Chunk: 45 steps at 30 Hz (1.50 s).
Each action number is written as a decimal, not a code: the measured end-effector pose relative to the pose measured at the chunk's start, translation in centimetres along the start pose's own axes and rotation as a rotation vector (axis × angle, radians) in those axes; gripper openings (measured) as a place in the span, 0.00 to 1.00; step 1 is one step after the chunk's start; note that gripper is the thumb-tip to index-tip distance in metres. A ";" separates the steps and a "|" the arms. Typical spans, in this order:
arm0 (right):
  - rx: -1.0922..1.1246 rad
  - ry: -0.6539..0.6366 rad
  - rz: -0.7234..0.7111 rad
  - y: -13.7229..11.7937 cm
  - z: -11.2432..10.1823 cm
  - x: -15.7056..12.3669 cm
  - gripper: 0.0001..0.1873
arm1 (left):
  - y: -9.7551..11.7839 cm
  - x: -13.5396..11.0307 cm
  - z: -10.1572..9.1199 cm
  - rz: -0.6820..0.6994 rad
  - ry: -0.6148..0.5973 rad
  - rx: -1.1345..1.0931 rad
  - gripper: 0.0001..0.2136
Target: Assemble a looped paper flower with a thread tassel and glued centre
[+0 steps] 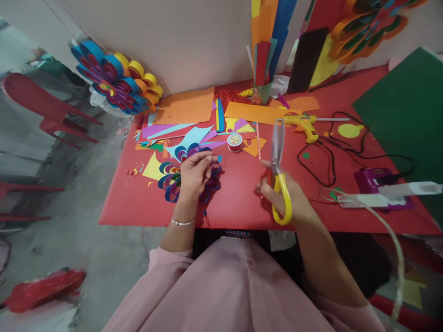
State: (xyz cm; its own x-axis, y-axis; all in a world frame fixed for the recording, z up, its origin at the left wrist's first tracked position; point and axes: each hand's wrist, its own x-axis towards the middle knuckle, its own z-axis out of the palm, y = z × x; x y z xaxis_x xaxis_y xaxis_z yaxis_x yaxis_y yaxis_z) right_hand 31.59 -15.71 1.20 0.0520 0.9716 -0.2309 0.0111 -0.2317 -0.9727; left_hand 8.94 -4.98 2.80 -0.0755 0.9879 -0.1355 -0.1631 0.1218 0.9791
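Hiding most of the paper flower point(170, 184), the left hand point(194, 174) pinches its far edge, while the right hand point(294, 198), fingers partly hidden, grips blurred scissors point(278, 152) pointing far.

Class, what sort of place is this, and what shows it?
Probably a paper-craft corner: cut paper litters the table, a glue gun lies there, the left hand holds a paper flower and the right hand holds scissors.

Bare tabletop point(238, 191) between flower point(169, 185) and scissors point(278, 152)
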 end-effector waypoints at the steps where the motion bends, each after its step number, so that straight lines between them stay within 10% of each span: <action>1: 0.168 -0.111 0.047 -0.1 0.8 -0.4 0.41 | 0.1 0.0 -0.1 0.006 0.008 -0.004 0.11; 5: 0.479 -0.365 0.391 -0.9 3.2 -0.4 0.34 | 0.5 0.1 -0.2 0.050 0.034 -0.015 0.09; 11: 0.440 -0.397 0.607 -1.5 4.4 1.6 0.29 | 0.8 -0.1 -0.3 0.070 0.041 0.001 0.07; 25: 0.497 -0.574 0.526 -1.1 5.0 0.2 0.30 | 4.1 -4.3 -5.1 -0.053 0.009 0.002 0.09; 30: 0.435 -0.508 0.280 -1.2 6.8 -0.5 0.33 | 5.1 -4.2 -7.0 -0.166 0.064 -0.125 0.08; 34: 0.099 -0.267 0.022 -2.3 7.1 -0.5 0.32 | 5.6 -4.1 -7.2 -0.260 0.072 -0.260 0.09; 39: -0.890 0.106 -0.143 -2.4 4.0 -0.6 0.28 | 5.6 -4.5 -7.0 -0.212 0.036 -0.286 0.10; 45: -1.383 0.189 -0.155 1.1 0.8 -1.2 0.28 | 5.2 -4.3 -6.3 -0.244 0.062 -0.333 0.08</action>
State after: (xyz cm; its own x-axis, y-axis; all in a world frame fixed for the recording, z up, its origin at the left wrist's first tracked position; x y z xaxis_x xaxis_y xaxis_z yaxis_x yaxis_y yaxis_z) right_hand 30.71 -17.07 0.38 0.0901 0.9959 -0.0106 0.9841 -0.0906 -0.1529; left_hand 2.26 -9.23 7.52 -0.0531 0.9251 -0.3760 -0.4920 0.3034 0.8160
